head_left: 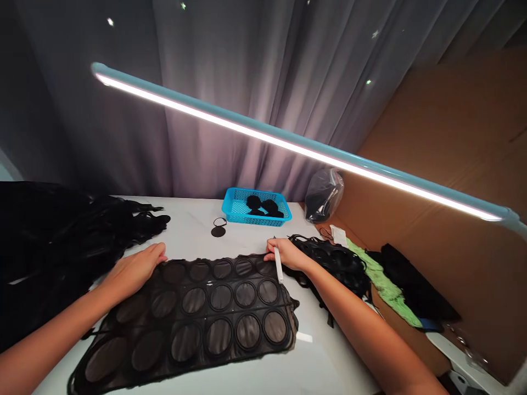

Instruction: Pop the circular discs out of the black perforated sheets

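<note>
A dark sheer fabric piece (206, 312) with rows of raised black rings lies across the white table. At its upper left corner, my left hand (138, 269) is closed, thumb and fingers pinching the edge. My right hand (286, 253) is closed at the upper right corner, with a slim white tool (278, 264) held in it and pointing down over the fabric; its fingers also touch the fabric edge. Beyond the fabric, a small black disc (218, 231) and a thin black ring (220, 222) lie on the table.
A blue basket (257, 219) with black pieces stands at the back. Black material (53, 241) is heaped at left, more black scraps (337, 263) at right, beside green fabric (382, 285) and a clear bag (325, 195). A lit tube lamp (288, 141) crosses above.
</note>
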{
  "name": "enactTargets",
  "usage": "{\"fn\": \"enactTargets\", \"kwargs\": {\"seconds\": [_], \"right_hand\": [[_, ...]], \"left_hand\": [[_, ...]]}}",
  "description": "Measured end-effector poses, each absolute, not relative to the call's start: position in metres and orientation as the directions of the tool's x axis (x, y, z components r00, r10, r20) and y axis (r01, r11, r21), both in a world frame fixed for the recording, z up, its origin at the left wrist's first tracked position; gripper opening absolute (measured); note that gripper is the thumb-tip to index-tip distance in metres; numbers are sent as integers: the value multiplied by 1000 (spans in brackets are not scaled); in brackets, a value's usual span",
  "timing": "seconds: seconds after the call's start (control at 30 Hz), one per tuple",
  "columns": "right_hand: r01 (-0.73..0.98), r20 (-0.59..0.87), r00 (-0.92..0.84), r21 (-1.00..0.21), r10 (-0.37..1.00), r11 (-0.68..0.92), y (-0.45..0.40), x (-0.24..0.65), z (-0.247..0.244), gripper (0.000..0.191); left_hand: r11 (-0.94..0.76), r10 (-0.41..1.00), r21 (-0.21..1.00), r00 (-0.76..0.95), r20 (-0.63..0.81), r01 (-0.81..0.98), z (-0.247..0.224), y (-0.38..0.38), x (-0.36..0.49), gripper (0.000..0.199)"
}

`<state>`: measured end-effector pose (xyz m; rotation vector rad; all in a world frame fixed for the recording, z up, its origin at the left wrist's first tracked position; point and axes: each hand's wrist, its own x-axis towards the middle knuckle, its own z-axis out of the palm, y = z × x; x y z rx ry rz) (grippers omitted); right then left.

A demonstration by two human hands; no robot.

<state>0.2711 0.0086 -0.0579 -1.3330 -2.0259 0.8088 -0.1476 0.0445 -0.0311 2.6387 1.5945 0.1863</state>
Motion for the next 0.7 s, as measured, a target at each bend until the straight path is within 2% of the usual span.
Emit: {"fn": "enactTargets", "kwargs": {"seconds": [0.17, 0.23, 0.3, 0.4, 0.43, 0.5, 0.6, 0.7], "right_hand": [[560, 220, -184, -778, 958, 286, 16, 281, -50, 46], [530, 268, -88, -803, 959, 273, 10, 284, -43, 45], [489, 292, -8, -833, 956, 259, 2, 281, -38, 40], [331, 215, -1, -922, 977, 203, -12, 269, -35, 44], [259, 159, -29, -952, 987, 161, -16, 263, -36, 48], [170, 60, -94, -982, 994, 76, -23, 253, -41, 51], [230, 27, -127, -972, 992, 56, -27, 245, -51, 42], [213, 16, -101, -976, 995, 37, -28, 245, -60, 30]], "left_hand": [[-485, 859, 15, 473, 195, 875, -19, 40, -130, 27], [-529, 823, -6, 515, 239, 848, -19, 32, -110, 32], [-610, 770, 4, 592, 236, 792, -25, 21, -81, 29], [-746, 658, 63, 721, 217, 662, -41, 0, -32, 18], [-785, 615, 84, 757, 220, 613, -48, -7, -17, 20], [-839, 544, 114, 808, 228, 532, -61, -19, 6, 36], [-873, 488, 142, 841, 234, 467, -77, -30, 22, 52], [-873, 486, 160, 839, 243, 460, -88, -35, 21, 57]]}}
